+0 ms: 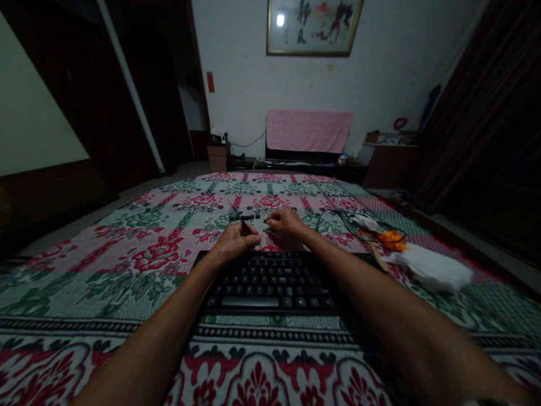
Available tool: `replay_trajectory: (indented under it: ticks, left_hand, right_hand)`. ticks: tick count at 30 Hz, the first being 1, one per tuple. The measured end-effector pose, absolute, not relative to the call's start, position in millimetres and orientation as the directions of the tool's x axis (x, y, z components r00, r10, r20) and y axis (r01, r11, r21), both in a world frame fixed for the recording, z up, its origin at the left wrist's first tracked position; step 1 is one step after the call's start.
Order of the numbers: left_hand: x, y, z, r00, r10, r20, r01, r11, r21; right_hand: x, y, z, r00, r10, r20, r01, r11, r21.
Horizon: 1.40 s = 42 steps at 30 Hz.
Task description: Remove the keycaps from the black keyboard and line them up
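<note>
Since the black keyboard [270, 282] lies on a soft, busy-patterned bedspread [127, 265], anything dropped could vanish in the dim light. Just beyond, the left hand [234, 239] clenches a thin dark tool [245, 226] and the right hand [287, 221] pinches a small dark piece [267, 221]; a slip could scatter the keycap row [244, 216] behind them.

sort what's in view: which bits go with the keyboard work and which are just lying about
In use: keyboard; row of small dark pieces; thin dark tool in left hand; right hand beside the pieces.
Lying about: white cloth; orange object; pink towel.
</note>
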<state>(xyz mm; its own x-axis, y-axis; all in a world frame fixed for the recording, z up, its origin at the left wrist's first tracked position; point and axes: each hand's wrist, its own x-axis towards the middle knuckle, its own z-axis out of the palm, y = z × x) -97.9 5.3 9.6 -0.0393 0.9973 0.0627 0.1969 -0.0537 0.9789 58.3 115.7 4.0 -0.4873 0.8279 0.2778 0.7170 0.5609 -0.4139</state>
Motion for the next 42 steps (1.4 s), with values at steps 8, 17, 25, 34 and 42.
replay_trajectory:
  ticks: [8, 17, 25, 34, 42]
  left_hand:
    - [-99.8, 5.5, 10.2, -0.024, 0.997, 0.080, 0.242, -0.072, 0.968]
    - [-99.7, 7.0, 8.9, -0.005, 0.995, 0.095, 0.235, -0.091, 0.968]
    - [-98.7, 5.5, 10.0, -0.025, 0.993, 0.113, 0.268, -0.102, 0.958]
    - [-99.9, 7.8, 4.1, 0.024, 0.995, 0.098, 0.239, -0.101, 0.966]
    - [-101.8, 9.1, -0.4, 0.077, 0.984, 0.163, 0.313, -0.179, 0.933]
  right_hand:
    - [25.9, 150.8, -15.4, -0.251, 0.927, 0.277, 0.836, 0.352, -0.420]
    - [23.1, 149.6, -12.2, -0.231, 0.951, 0.207, 0.866, 0.298, -0.401]
    - [32.8, 146.0, -3.0, -0.369, 0.909, 0.195, 0.839, 0.416, -0.351]
    - [97.6, 96.0, 37.3, -0.702, 0.617, -0.356, 0.666, 0.392, -0.634]
    - [112.6, 66.7, 38.5, -0.721, 0.607, -0.334, 0.656, 0.443, -0.612]
